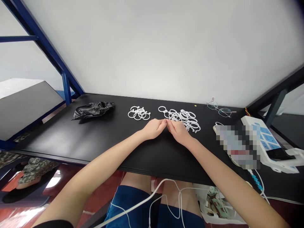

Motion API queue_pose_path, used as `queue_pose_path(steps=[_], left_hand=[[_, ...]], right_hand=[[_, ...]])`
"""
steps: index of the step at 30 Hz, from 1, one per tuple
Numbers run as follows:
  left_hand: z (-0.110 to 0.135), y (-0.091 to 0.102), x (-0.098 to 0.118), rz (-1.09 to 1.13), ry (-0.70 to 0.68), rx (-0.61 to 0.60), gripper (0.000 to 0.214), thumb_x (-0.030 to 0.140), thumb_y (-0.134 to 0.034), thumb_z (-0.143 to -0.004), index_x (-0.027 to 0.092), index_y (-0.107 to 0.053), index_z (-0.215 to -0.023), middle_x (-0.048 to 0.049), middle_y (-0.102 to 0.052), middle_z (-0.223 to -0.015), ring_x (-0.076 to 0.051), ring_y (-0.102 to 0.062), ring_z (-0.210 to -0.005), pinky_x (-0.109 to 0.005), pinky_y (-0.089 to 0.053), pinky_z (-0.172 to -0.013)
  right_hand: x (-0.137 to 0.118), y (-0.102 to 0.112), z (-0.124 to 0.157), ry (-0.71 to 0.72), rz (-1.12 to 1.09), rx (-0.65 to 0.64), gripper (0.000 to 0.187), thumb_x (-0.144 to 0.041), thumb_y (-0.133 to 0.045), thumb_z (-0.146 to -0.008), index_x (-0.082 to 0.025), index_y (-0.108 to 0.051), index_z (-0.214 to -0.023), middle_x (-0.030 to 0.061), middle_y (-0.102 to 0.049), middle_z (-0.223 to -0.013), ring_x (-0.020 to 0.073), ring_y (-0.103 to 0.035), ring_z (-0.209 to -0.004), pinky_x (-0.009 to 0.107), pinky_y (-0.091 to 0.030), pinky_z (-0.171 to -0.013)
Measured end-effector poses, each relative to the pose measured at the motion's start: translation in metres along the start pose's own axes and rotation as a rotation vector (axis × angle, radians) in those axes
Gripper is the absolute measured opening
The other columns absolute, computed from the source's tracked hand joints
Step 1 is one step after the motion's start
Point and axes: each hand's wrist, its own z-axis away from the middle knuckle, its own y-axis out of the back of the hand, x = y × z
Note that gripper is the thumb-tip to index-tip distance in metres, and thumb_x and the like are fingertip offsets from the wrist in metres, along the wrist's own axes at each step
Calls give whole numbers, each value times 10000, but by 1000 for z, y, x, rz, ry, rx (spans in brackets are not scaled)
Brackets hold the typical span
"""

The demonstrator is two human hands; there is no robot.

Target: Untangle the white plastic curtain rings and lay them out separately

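My left hand and my right hand rest on the black table, fingertips meeting in a pinch at the near edge of a large pile of white plastic rings. Both hands are closed on something small between the fingertips, probably a white ring, though I cannot make it out. A smaller heap of white rings lies to the left of my left hand, apart from it.
A crumpled black plastic bag lies at the back left. Glasses sit at the back right. A white power strip with cables occupies the right side, next to a blurred object. A blue metal frame stands on the left.
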Motion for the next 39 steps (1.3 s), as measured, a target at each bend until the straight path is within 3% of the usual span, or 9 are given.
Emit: queue_pose_path(steps=[15, 27, 39], left_hand=[[0, 0, -1, -7, -20, 4, 464, 359, -226, -1002, 171, -490, -670, 19, -476, -573, -113, -428, -537, -246, -328, -582], [1, 2, 0, -9, -25, -16, 482, 357, -208, -1002, 173, -592, -775, 13, -526, -615, -125, -484, -580, -243, -378, -632], [2, 3, -2, -16, -77, -19, 494, 358, -181, -1016, 178, -570, -769, 20, -492, -582, -121, -458, -555, -243, -350, -614]], right_hand=[[0, 0, 1, -5, -30, 0, 464, -401, -268, -1017, -219, -389, -608, -22, -464, -529, 128, -447, -491, 296, -350, -574], [-3, 0, 1, -31, -51, -5, 510, -502, -255, -1004, -228, -404, -599, -18, -482, -502, 140, -474, -493, 303, -383, -574], [-4, 6, 1, 23, -9, 5, 466, -427, -302, -1008, -220, -454, -619, -10, -524, -557, 141, -500, -528, 306, -393, -601]])
